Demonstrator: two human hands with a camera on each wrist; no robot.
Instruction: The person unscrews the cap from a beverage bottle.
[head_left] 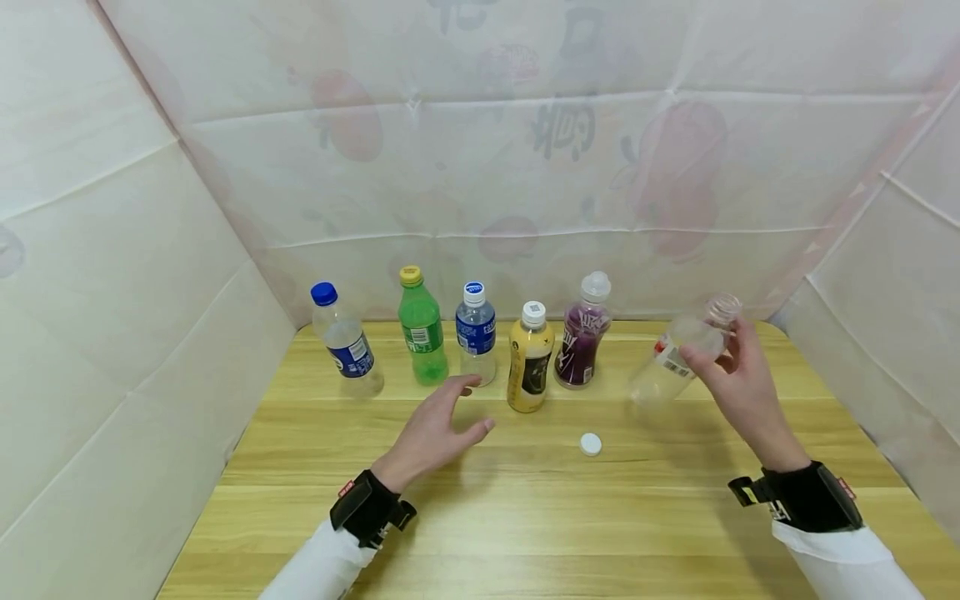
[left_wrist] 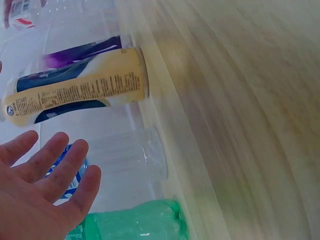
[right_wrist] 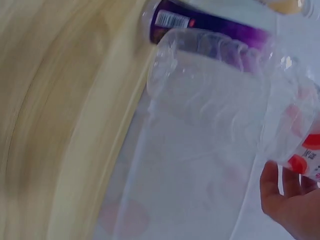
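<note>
My right hand (head_left: 738, 392) grips a clear, capless plastic bottle (head_left: 678, 358) near its neck, the bottle tilted with its mouth up and to the right. In the right wrist view its ribbed lower part (right_wrist: 210, 80) shows beside the purple bottle, and whether its base touches the table is unclear. Spread fingers and thumb mark my left hand (head_left: 435, 425), which holds nothing. It hovers in front of a clear bottle with a blue label and white cap (head_left: 476, 329) and the yellow bottle (head_left: 529, 358). A white cap (head_left: 591, 444) lies loose on the table between the hands.
Along the back of the wooden table (head_left: 525, 533) stand a clear bottle with a blue cap (head_left: 348, 346), a green bottle with a yellow cap (head_left: 422, 325) and a purple bottle (head_left: 581, 337). Pale sheets (head_left: 450, 183) enclose the back and sides.
</note>
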